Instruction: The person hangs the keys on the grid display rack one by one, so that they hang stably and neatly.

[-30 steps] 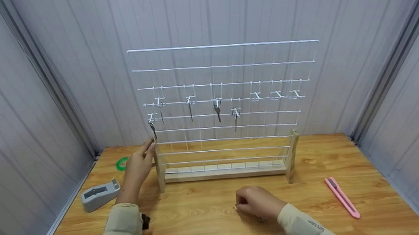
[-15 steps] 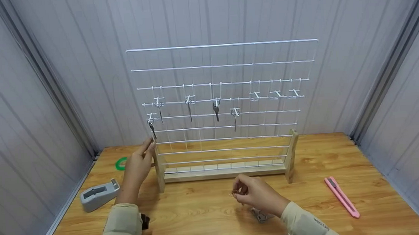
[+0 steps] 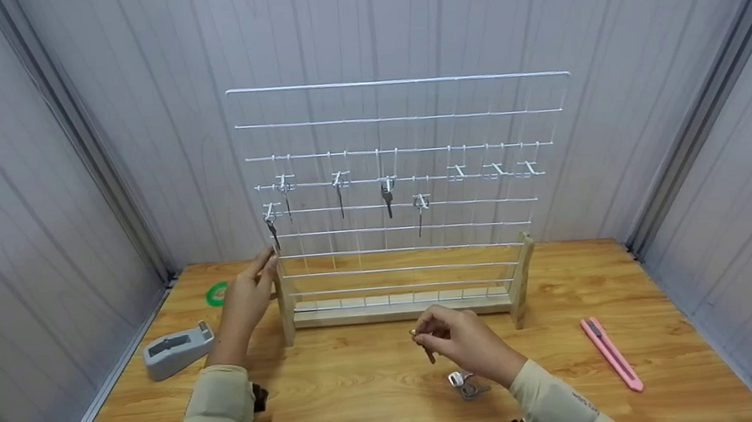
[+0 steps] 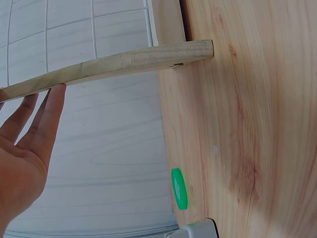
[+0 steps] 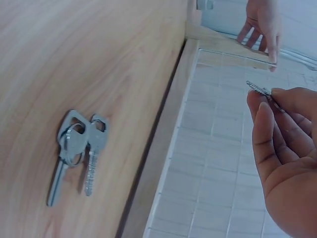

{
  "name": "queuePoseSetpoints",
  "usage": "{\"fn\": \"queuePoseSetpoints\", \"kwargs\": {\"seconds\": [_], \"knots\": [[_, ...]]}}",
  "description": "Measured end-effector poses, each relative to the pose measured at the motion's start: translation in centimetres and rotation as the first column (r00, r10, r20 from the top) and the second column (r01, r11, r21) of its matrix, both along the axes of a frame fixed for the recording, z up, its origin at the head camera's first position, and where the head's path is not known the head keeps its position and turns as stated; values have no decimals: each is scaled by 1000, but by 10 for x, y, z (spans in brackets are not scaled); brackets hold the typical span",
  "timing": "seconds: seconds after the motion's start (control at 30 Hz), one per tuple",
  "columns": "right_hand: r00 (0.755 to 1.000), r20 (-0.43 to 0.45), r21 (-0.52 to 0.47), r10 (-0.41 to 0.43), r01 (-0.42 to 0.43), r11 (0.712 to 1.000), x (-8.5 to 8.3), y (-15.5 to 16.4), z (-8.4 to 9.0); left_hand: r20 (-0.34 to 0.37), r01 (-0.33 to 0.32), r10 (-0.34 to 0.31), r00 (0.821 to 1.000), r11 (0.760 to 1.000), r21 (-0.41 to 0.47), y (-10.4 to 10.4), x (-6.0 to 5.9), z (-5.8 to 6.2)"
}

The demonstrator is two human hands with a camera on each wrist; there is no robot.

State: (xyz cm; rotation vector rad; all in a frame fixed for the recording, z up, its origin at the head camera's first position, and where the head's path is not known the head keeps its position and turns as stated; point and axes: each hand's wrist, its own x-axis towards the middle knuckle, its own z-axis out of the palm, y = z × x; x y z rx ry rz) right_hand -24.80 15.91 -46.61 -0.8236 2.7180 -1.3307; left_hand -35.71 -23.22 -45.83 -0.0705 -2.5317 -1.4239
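Note:
A white wire grid rack (image 3: 384, 228) on a wooden stand bears several hooks, some with keys hanging from them. My left hand (image 3: 248, 295) holds the upper end of the rack's left wooden post (image 4: 124, 62), with its fingers against the outer side. My right hand (image 3: 460, 338) is raised in front of the stand's base. It pinches a key (image 3: 429, 353) with a small ring between thumb and fingers; the right wrist view shows the piece nearly edge-on. Below that hand, more keys (image 5: 74, 144) with a ring lie together on the table.
A grey tape dispenser (image 3: 179, 350) stands at the left, with a green tape roll (image 3: 216, 294) behind it. To the right lies a pink utility knife (image 3: 612, 355). Ribbed wall panels (image 3: 395, 28) enclose the wooden table (image 3: 351, 401) at the back and sides.
My right hand has risen from the table towards the rack with the key, which now shows below its fingers. The keys on the table have come into fuller view. My left hand stays put.

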Motion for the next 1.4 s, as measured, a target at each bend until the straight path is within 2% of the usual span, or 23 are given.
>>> {"fn": "queuePoseSetpoints", "kwargs": {"seconds": [0.23, 0.37, 0.53, 0.63, 0.9, 1.17, 1.4], "knots": [[1000, 4, -83, 4, -3, 997, 3, 4, 13, -6, -1, 1, 1000, 1000, 9, 1, -1, 1], [999, -32, -113, -4, 1, 994, 4, 6, 23, 14, 1, -1, 1000, 1000, 16, 1, 0, 2], [993, -102, -110, -68, 57, 992, 5, 9, 35, -14, 1, -2, 1000, 999, -36, -1, 2, 0], [986, -130, -141, -108, 89, 986, 4, 12, 44, -23, -1, -1, 1000, 998, -58, -2, 3, 0], [971, -179, -283, -161, 106, 953, -2, 19, 74, -2, 8, -8, 1000, 1000, -20, -1, 2, 1], [957, -211, -391, -199, 104, 915, -9, 24, 103, -16, -5, 4, 1000, 999, -37, 0, 2, 1], [947, -174, -463, -271, 164, 871, -16, 29, 124, -7, 0, 0, 1000, 1000, -27, 0, 2, 2]]}}
